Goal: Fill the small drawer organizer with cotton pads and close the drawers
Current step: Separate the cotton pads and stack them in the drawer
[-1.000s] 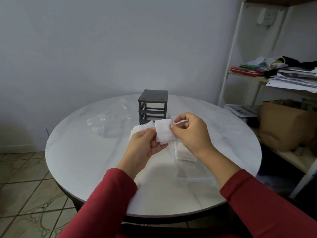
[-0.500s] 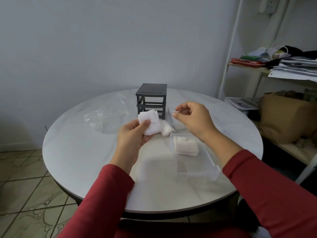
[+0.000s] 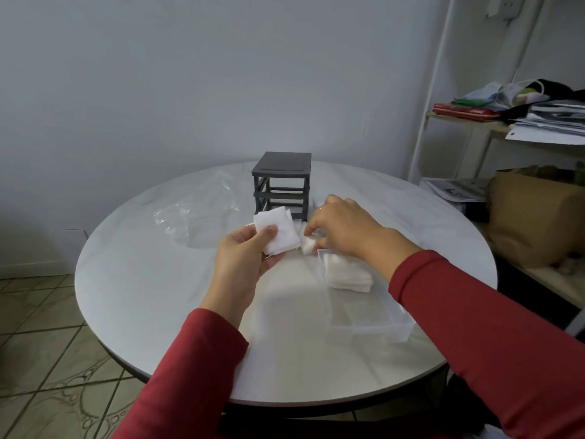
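Observation:
The dark grey organizer frame point(image 3: 281, 182) stands at the back of the round table with its drawer slots vacant. My left hand point(image 3: 243, 259) grips a small stack of white cotton pads point(image 3: 278, 231) just in front of the frame. My right hand point(image 3: 342, 228) reaches down beside it and pinches loose cotton pads point(image 3: 307, 243) lying on the table. A clear plastic drawer point(image 3: 364, 315) lies on the table to the right, with a stack of pads point(image 3: 346, 277) in its far end.
An empty clear plastic bag point(image 3: 196, 217) lies on the white round table point(image 3: 158, 296) left of the frame. A shelf unit point(image 3: 506, 128) with papers and a brown paper bag point(image 3: 535, 217) stands at the right. Tiled floor lies at the lower left.
My right hand let go of the pad it shared with the left, moved right, then came down onto the loose pads on the table. My left hand kept its stack.

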